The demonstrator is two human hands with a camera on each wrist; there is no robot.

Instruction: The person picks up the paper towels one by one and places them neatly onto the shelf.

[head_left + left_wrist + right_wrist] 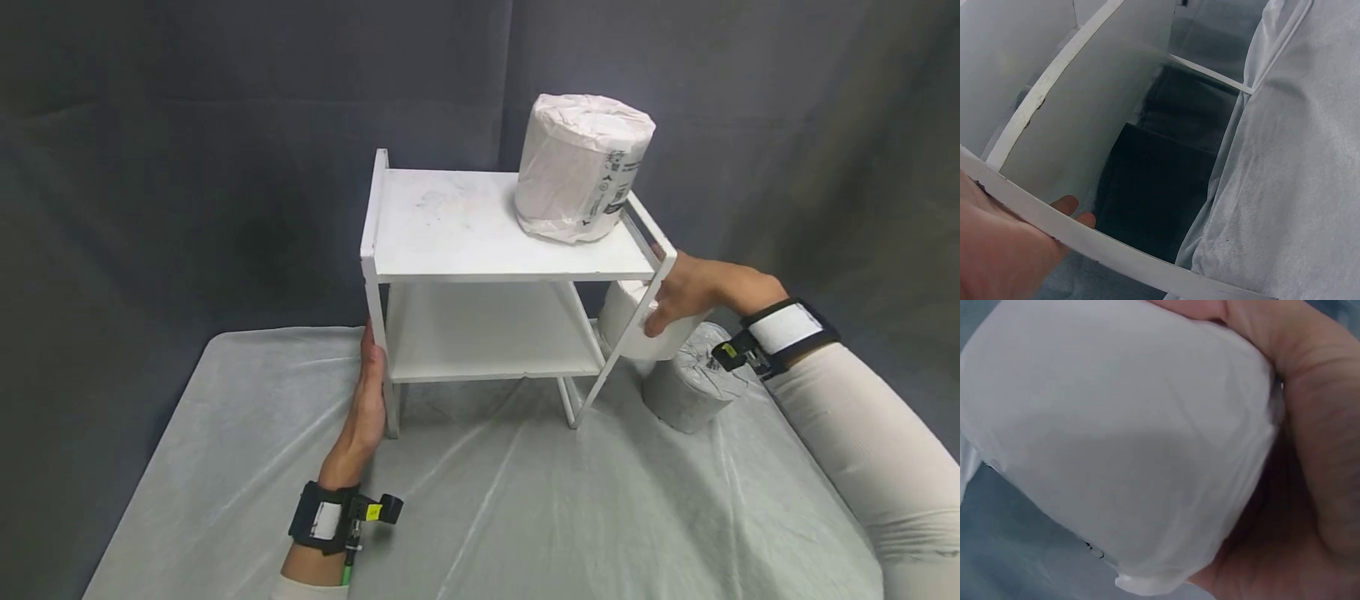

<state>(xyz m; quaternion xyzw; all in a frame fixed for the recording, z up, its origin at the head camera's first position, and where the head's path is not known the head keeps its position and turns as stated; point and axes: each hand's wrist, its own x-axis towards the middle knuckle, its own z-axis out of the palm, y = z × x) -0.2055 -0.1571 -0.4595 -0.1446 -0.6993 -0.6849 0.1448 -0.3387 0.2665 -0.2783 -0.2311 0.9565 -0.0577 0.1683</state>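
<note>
Grey cloth (187, 183) hangs at the back, and here's the worktop (225, 458), covered in pale fabric. On the left, the left hand (360, 408) lies along the rack's left side, fingers straight, gripping nothing, two fingertips (1067, 204) peeking past the bar. Now the white rack (450, 221) itself, two boards, and at the right end of the top one stands the upper roll (581, 171), paper-wrapped, dark print down its side. Lower right, the right hand (686, 283) clamps the held roll (1110, 437), thumb on the near side! It's at the rack's right frame, partly seen through it; whether it overlaps the lower board, I can't tell. Hands well apart. Furthest right, the third roll (682, 392) rests on the worktop.
</note>
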